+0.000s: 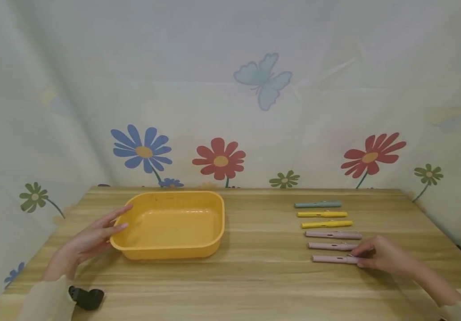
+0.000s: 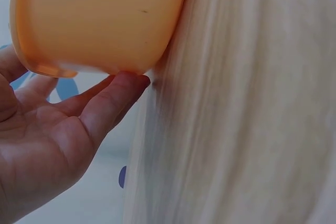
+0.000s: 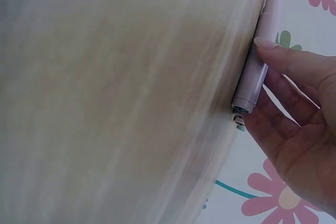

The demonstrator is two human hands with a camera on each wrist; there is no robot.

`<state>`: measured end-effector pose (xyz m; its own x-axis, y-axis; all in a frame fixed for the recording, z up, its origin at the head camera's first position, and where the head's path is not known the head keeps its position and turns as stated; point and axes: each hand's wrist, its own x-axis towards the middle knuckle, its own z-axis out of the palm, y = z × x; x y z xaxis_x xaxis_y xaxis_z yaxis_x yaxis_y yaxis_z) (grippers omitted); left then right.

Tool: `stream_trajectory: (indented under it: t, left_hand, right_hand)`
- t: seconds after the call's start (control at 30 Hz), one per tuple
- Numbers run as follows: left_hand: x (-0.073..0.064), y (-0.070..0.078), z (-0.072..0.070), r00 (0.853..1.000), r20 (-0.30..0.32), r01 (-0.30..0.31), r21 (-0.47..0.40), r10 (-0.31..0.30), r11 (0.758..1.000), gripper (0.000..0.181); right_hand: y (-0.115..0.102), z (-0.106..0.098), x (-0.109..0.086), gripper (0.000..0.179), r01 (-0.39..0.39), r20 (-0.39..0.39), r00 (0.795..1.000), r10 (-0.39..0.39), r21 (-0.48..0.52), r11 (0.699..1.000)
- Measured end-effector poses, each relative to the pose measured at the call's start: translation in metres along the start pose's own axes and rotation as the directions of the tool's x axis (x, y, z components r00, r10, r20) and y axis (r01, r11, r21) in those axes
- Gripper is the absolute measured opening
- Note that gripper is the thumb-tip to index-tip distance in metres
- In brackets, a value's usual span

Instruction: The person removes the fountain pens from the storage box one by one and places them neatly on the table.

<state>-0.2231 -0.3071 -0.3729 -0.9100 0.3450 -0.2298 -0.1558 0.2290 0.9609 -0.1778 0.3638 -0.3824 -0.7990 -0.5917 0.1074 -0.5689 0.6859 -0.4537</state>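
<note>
A yellow plastic basin [image 1: 170, 253] stands on the left part of the table. My left hand [image 1: 90, 238] holds its left side, with two digits over the rim and other fingers against the outer wall, as the left wrist view shows near the basin's lower edge [image 2: 105, 24]. On the right lies a column of capped pens. My right hand [image 1: 387, 256] pinches the right end of the nearest pink pen [image 1: 328, 259], which lies on the table. In the right wrist view the thumb presses this pen [image 3: 254, 72] from one side; some fingertips are hidden behind it.
Behind the held pen lie two more pink pens [image 1: 327, 246], two yellow pens [image 1: 323, 214] and a teal pen [image 1: 318, 205]. A black device [image 1: 88, 298] sits at the left wrist. A flower-printed curtain [image 1: 314, 111] hangs behind the wooden table [image 1: 254, 285].
</note>
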Motion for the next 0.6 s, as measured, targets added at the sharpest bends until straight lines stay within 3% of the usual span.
stream_trajectory:
  t: [0.17,0.27,0.4,0.6]
  left_hand:
    - [-0.0006,-0.0008,-0.0003,1.000,0.008,-0.007,-0.001,0.007,1.000,0.067]
    - [-0.0006,-0.0011,-0.0006,1.000,0.001,-0.016,0.011,0.016,1.000,0.068]
    - [-0.0024,-0.0021,-0.0009,0.999,-0.029,-0.036,0.068,0.038,0.997,0.069]
    - [-0.0079,-0.0010,0.0012,0.993,-0.089,-0.060,0.172,0.076,0.983,0.067]
  right_hand:
    - [-0.0003,-0.0020,0.0006,0.016,-0.047,0.020,0.999,0.047,0.006,0.999]
    - [-0.0005,-0.0019,0.0000,0.015,-0.032,0.008,0.999,0.032,0.012,0.999]
    - [-0.0018,-0.0001,-0.0010,0.013,-0.005,-0.020,1.000,0.006,0.030,1.000]
    - [-0.0039,0.0006,-0.0029,0.014,-0.032,-0.024,0.999,0.033,0.042,0.999]
